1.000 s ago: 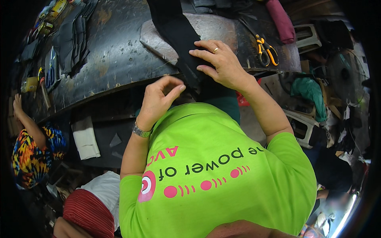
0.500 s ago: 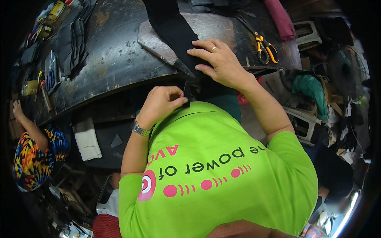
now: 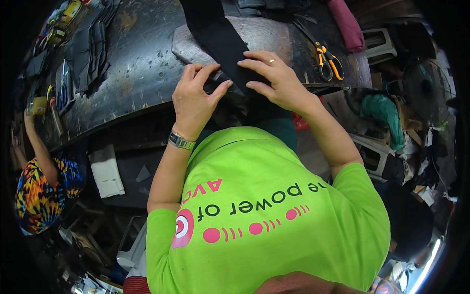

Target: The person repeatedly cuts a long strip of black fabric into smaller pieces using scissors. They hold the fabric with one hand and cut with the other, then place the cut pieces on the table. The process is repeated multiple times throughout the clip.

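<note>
A long strip of black cloth (image 3: 215,36) runs over a worn, pale board (image 3: 267,34) and down past the table's near edge. My right hand (image 3: 276,81), with a ring on one finger, rests its spread fingertips on the strip's right side near that edge. On the left side, my left hand (image 3: 193,95), with a metal watch at the wrist, reaches over the edge. Its thumb and forefinger stand apart beside a dark flap (image 3: 221,78) by the strip. Whether they touch the flap I cannot tell. The strip's lower end is lost in dark shadow.
Orange-handled scissors (image 3: 328,61) lie right of the board on the dark table (image 3: 142,59), near a maroon cloth roll (image 3: 345,24). Stacked black pieces (image 3: 88,54) lie at the left. A co-worker's arm (image 3: 39,142) reaches a yellowish jar (image 3: 36,106). A fan (image 3: 426,83) stands at right.
My left hand has moved up from near my shirt to the table's edge, its pinch on a dark edge opened. My right hand has shifted slightly. The co-worker's hand has reached the jar.
</note>
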The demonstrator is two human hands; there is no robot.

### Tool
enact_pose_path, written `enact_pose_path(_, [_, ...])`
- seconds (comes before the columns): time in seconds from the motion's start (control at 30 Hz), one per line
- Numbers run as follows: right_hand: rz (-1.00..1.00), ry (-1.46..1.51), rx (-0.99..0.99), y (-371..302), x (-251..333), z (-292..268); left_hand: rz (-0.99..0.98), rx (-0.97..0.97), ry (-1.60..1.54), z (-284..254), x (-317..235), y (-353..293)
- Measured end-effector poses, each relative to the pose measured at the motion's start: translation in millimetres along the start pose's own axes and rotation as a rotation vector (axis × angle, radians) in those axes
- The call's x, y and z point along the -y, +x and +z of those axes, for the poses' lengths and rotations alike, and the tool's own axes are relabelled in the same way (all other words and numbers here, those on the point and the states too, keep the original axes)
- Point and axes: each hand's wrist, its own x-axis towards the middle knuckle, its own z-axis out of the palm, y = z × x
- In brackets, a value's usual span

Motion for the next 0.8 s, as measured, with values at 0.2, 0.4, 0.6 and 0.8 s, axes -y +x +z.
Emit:
enact_pose_path(0.2, [0.235, -0.206, -0.250, -33, -40, -56, 0.106, -0.013, 0.132, -1, 1, 6])
enact_pose_path(0.4, [0.629, -0.696, -0.038, -80, -92, -91, -0.080, 0.134, -0.038, -5, -1, 5])
enact_pose_path(0.6, [0.641, -0.536, -0.093, -89, -100, -90, 0.002, 0.207, -0.021, -14, 6, 12])
enact_pose_path(0.8, [0.994, 0.481, -0.151, -82, -79, -115, 0.046, 0.200, 0.053, -17, 3, 15])
